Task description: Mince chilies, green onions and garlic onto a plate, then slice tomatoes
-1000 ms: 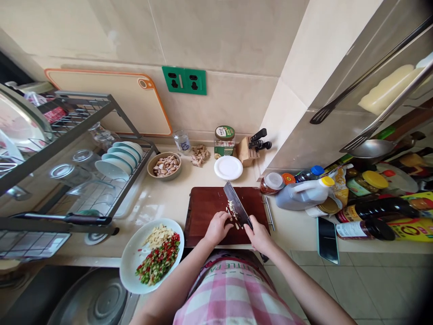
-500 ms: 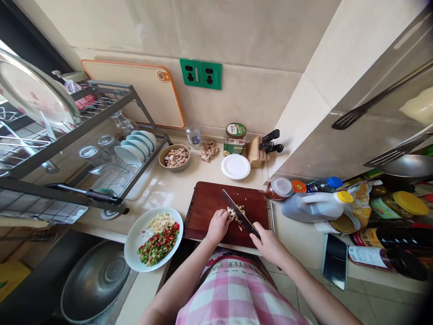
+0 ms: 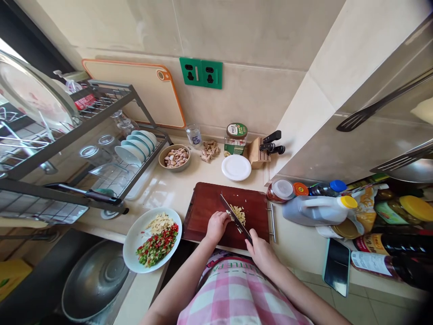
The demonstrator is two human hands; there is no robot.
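Around the handle of a kitchen knife [image 3: 233,214] my right hand [image 3: 261,249] is closed. The blade slants across a dark red-brown cutting board [image 3: 203,214], its tip toward the far left. Just left of the blade, my left hand [image 3: 217,227] has its fingers bent and together, pressed on pale garlic that they mostly hide. Chopped garlic [image 3: 239,215] lies in a small heap right of the blade, with loose bits around it. A white plate [image 3: 130,253] left of the board carries chopped garlic and chopped red and green chillies in separate piles.
Behind the board stand a bowl of garlic cloves [image 3: 176,158], ginger [image 3: 210,151], a stack of white plates [image 3: 236,167] and a knife block [image 3: 259,153]. A dish rack [image 3: 142,106] and a wok [image 3: 96,280] are left. Bottles, jars and a phone [image 3: 337,266] line the right.
The knife and my right hand have shifted slightly left and toward my left hand. More of the chopped garlic now shows right of the blade.
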